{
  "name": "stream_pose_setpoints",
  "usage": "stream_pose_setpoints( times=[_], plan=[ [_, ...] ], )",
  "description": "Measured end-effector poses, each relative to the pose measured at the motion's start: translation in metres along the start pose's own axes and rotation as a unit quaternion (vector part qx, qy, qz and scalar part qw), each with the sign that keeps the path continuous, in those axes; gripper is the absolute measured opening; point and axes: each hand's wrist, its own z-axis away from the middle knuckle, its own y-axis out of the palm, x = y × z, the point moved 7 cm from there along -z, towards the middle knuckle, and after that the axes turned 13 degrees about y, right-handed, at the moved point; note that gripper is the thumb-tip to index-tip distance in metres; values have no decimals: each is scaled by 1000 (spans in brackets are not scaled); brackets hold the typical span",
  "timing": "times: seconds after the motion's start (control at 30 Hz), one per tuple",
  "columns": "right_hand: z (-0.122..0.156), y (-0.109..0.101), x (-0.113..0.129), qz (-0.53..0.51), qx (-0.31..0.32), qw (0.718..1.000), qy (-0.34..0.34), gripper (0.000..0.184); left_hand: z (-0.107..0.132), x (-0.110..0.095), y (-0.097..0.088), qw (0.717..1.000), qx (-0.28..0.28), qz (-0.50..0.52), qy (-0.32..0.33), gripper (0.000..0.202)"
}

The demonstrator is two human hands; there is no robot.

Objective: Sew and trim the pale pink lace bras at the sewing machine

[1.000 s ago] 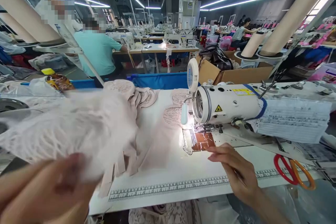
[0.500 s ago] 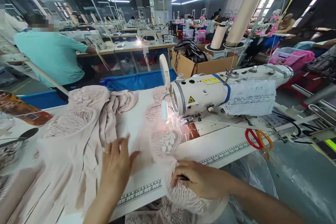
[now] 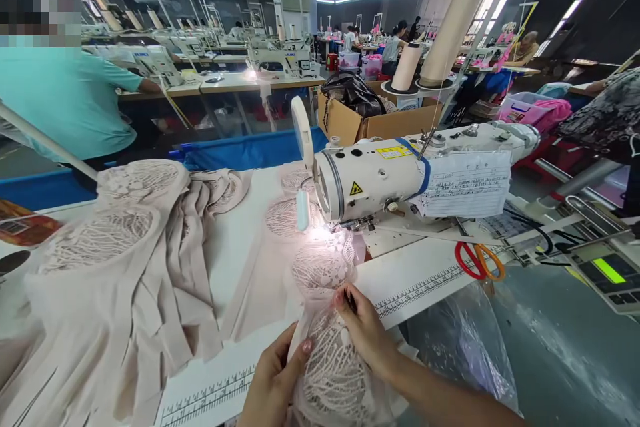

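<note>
A pale pink lace piece (image 3: 327,353) hangs over the near edge of the white sewing table (image 3: 415,273), its far end lying under the lit needle area of the white sewing machine (image 3: 380,177). My left hand (image 3: 273,383) pinches the lace's left edge between thumb and fingers. My right hand (image 3: 365,330) is closed on the lace's upper right edge, with a small dark tool showing between its fingers.
A heap of pink lace garments (image 3: 125,260) covers the table's left half. Red and orange scissors (image 3: 475,260) lie right of the machine. A cardboard box (image 3: 380,123) stands behind it. A person in a teal shirt (image 3: 65,103) works at the far left.
My left hand has left the garment heap and come down to the lace piece's left edge. The lace now runs up under the machine. The view has shifted slightly right.
</note>
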Motion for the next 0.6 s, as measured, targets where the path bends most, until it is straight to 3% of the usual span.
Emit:
stream_pose_setpoints(
  times=[0.1,0.27,0.43,0.6],
  plan=[
    [-1,-6,0,-34,-43,998,8,50,-2,0,7,999,43,-16,-13,61],
    [0,-2,-1,-24,-20,999,16,53,-6,1,8,998,49,33,33,55],
    [0,1,-6,69,-3,997,23,61,-16,10,-9,987,30,-158,33,64],
    [2,2,3,153,63,986,-7,67,-28,6,1,954,101,-269,86,58]
  ],
)
